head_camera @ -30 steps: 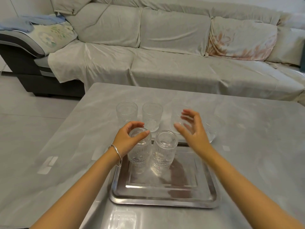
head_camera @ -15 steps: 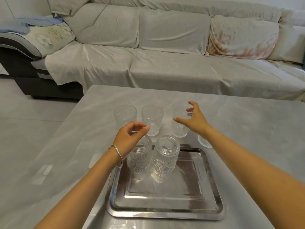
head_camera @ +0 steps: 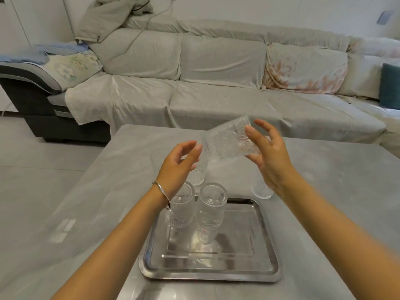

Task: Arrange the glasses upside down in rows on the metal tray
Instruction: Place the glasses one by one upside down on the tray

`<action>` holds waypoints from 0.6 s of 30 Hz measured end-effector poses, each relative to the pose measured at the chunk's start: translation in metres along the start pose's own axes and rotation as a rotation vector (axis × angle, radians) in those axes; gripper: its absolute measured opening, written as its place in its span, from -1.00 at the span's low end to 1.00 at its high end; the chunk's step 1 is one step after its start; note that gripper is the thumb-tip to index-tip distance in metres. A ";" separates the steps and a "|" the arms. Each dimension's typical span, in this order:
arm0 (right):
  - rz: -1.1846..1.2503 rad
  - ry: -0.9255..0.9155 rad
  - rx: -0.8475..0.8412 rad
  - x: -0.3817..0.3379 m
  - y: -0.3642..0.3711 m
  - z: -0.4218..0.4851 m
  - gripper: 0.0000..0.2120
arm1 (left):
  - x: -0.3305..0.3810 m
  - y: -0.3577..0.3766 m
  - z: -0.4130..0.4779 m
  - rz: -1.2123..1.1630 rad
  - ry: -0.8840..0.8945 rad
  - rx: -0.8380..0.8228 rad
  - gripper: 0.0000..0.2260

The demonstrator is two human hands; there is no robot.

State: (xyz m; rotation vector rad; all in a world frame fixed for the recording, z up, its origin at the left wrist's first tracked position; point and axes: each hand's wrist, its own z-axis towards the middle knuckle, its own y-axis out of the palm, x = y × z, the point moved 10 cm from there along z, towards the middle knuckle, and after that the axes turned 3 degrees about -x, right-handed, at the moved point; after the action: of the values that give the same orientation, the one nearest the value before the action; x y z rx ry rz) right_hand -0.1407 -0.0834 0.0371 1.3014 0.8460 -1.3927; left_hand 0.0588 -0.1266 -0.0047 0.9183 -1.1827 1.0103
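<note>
A metal tray (head_camera: 266, 269) lies on the grey table. Two ribbed clear glasses stand upside down side by side at its far left: the left one (head_camera: 181, 213), the right one (head_camera: 211, 215). My right hand (head_camera: 268, 159) holds a third ribbed glass (head_camera: 229, 141) tilted on its side in the air above the table, beyond the tray. My left hand (head_camera: 177, 167) hovers open just left of that glass, fingers apart, not touching it. Behind my left hand stand two upright glasses, one (head_camera: 198, 174) partly hidden, another (head_camera: 157, 156) faint at the left. One more glass (head_camera: 260, 190) stands right of the tray's far corner.
The grey table (head_camera: 335, 202) stretches around the tray to both sides. A long sofa (head_camera: 216, 83) covered in pale cloth runs behind the table's far edge. A dark chaise end (head_camera: 32, 87) is at the left, over a light floor.
My right hand reached a glass on the table, took hold of it and lifted it, tipping it sideways. My left hand rose off the tray's left glass toward the lifted one.
</note>
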 end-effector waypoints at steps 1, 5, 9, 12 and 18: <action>0.072 0.014 -0.022 -0.001 0.005 -0.007 -0.31 | 0.001 0.010 -0.003 -0.066 -0.048 -0.049 -0.77; 0.191 0.051 -0.109 -0.004 0.020 -0.028 -0.27 | 0.014 0.027 -0.018 -0.309 -0.072 -0.119 -0.58; 0.119 0.105 -0.213 0.005 0.019 -0.044 -0.39 | 0.017 0.020 -0.028 -0.325 -0.043 -0.074 -0.55; -0.034 0.192 -0.328 0.022 0.020 -0.057 -0.44 | 0.018 0.016 -0.029 -0.273 -0.031 -0.029 -0.51; -0.171 0.302 -0.454 0.043 0.010 -0.071 -0.52 | 0.030 0.039 -0.025 -0.002 0.052 -0.136 -0.60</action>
State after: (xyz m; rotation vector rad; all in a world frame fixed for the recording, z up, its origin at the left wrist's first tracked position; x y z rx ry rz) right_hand -0.1078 -0.0273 -0.0159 1.1123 1.4149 -1.0558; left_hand 0.0311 -0.0874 0.0224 0.7818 -1.1914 0.9346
